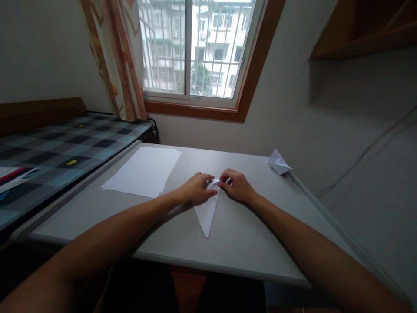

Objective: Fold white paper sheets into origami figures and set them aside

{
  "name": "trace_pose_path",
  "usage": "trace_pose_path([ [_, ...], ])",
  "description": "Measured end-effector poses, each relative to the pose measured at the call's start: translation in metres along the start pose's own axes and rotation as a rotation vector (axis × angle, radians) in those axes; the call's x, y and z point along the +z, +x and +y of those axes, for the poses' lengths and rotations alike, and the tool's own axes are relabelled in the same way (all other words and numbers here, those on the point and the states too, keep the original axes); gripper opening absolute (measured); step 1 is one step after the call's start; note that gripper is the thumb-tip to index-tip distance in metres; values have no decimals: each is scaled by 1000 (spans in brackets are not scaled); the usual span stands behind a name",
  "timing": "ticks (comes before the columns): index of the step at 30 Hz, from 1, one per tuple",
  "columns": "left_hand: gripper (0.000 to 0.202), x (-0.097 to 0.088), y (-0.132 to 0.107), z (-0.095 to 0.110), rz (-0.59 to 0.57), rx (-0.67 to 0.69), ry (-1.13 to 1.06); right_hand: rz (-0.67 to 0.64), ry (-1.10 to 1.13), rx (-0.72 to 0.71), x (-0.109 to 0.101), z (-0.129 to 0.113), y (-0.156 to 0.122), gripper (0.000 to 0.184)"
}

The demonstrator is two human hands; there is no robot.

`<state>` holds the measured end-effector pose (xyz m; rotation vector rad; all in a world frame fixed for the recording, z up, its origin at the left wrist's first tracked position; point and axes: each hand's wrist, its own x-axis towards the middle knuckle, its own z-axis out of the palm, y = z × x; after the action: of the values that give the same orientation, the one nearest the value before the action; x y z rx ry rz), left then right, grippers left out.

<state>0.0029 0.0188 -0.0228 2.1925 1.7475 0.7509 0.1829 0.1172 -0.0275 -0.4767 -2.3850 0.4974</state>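
A folded sheet of white paper (206, 215) lies on the table, its pointed end towards me. My left hand (197, 188) rests over its far left part, thumb and fingers closed on the paper. At the far right corner of the same piece, my right hand (236, 184) pinches the edge between thumb and fingers. Between the two hands the paper's upper edge curves up a little. My fingers hide part of the folds.
White sheets (143, 171) lie stacked at the table's left. A folded paper boat (279, 164) sits at the far right edge of the table (260, 256). A bed with a checked cover (81, 145) stands to the left; a wall borders the right side.
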Motion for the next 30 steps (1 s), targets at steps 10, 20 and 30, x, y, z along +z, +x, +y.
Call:
trace_pose_path([
  [10, 37, -5, 9, -12, 22, -161, -117, 14, 32, -25, 1, -3, -1, 10],
  [20, 40, -18, 17, -23, -25, -375, -394, 109, 118, -152, -2, -17, 5, 5],
  [30, 21, -12, 13, -16, 58, -204, -265, 2, 125, -67, 9, -17, 4, 7],
])
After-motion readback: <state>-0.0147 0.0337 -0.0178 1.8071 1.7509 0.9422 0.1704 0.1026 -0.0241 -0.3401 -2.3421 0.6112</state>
